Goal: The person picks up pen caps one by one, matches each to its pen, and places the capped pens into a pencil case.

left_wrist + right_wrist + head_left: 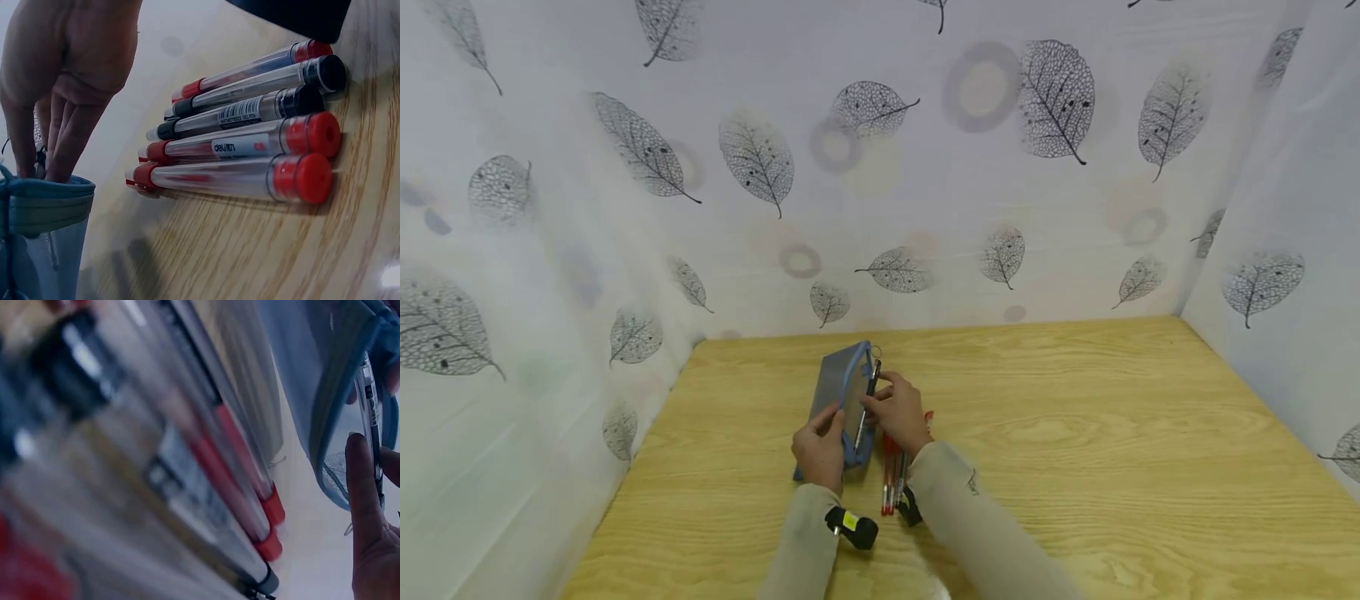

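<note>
Pinches a black-and-clear pen (873, 382) between thumb and fingers of the right hand (898, 412), at the open mouth of a blue pouch (832, 385). Grips the pouch's edge between thumb and fingers of the left hand (822, 447). Beside the pouch, on the desk (1075, 433), has five red and black pens (240, 117) side by side.

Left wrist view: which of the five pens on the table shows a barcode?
The middle pen, black-ended; the other black-ended pen and the three red-ended pens show none there.
</note>
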Demonstrator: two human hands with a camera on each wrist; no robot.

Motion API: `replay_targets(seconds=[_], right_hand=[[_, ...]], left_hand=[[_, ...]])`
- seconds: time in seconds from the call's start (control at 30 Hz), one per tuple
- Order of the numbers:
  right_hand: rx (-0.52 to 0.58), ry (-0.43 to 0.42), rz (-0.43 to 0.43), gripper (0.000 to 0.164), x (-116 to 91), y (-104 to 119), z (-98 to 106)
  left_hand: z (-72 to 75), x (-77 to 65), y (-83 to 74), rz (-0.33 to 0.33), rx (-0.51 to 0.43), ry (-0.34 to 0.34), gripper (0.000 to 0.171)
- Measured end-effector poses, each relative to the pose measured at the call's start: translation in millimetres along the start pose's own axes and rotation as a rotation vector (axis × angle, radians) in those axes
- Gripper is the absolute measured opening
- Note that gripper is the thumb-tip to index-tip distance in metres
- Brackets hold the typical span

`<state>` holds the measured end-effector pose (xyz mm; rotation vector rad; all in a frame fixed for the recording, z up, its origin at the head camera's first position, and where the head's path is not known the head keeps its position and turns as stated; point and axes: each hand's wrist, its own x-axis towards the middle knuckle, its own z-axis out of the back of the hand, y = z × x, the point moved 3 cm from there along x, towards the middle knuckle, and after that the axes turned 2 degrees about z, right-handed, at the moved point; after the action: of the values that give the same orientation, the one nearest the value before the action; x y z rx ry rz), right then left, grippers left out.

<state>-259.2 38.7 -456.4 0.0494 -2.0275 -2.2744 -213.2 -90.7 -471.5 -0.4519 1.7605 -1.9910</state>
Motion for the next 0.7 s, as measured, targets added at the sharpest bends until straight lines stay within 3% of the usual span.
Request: replay_targets(seconds=[0.17, 0.7], right_hand=[[-0.071, 0.030, -0.002, 0.055, -0.2, -2.2, -6.6], [-0.050, 0.003, 0.071, 0.040, -0.6, -8.4, 9.1]], left_hand=[[-0.4, 0.2, 0.4, -0.020, 0.004, -0.003, 0.018], [-1.6, 1.2, 3.5, -0.014, -0.012, 0.015, 0.018]])
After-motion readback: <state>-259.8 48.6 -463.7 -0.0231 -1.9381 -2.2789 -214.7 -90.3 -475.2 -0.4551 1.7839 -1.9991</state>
